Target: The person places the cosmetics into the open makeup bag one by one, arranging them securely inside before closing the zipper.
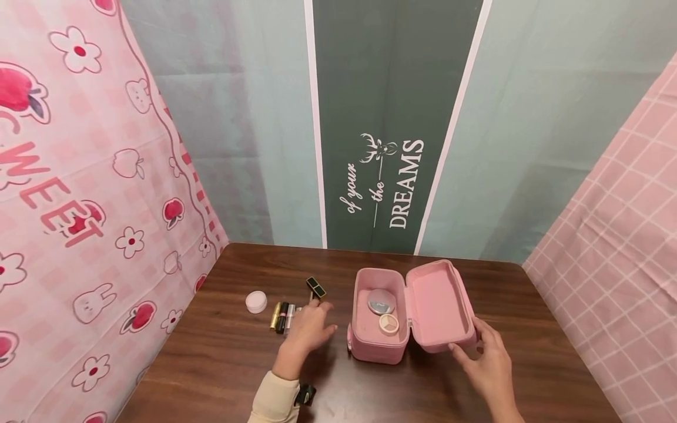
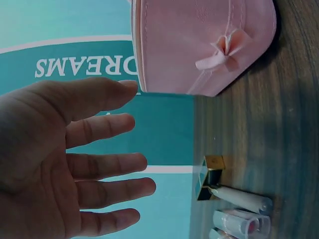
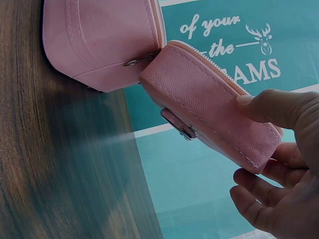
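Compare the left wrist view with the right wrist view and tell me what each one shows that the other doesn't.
Only the left wrist view: the open left hand, the bow on the pink case, a small black-and-gold piece and a pale slim tube.

Only the right wrist view: the right hand gripping the lid, the lid's handle and the deer print.

Both: the case's body, the wooden table and at least part of the word DREAMS.

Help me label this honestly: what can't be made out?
Head view: some tubes, partly behind the left hand.
Head view: any lettering on the silver compact, too small.
Left wrist view: pink case, cut off by top edge.
Right wrist view: pink case's inside, hidden by its walls.
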Demonstrator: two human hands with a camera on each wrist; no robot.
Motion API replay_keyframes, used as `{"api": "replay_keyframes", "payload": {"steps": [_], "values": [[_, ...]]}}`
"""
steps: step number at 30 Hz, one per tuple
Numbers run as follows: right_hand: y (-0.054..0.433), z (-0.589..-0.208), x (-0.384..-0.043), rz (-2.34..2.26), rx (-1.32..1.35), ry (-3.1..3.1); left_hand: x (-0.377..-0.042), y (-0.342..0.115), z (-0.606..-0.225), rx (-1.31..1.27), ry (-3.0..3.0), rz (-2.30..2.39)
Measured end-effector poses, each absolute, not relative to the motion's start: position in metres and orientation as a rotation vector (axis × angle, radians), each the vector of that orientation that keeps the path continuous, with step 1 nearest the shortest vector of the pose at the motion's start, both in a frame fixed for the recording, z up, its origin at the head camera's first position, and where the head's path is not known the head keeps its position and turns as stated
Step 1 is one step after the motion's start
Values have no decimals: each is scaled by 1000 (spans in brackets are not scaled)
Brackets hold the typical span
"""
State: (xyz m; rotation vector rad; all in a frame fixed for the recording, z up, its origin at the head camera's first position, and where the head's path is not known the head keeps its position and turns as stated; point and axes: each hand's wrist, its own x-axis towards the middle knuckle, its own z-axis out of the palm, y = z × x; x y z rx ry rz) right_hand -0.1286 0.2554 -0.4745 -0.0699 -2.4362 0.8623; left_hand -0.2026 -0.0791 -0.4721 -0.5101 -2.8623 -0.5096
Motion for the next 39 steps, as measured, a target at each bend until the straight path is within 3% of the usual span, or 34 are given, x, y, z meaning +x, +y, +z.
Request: {"api": "replay_keyframes", "payload": {"steps": [39], "values": [[258, -475, -129, 876, -60, -2443, -203, -138, -490, -166, -2951, -506]]}}
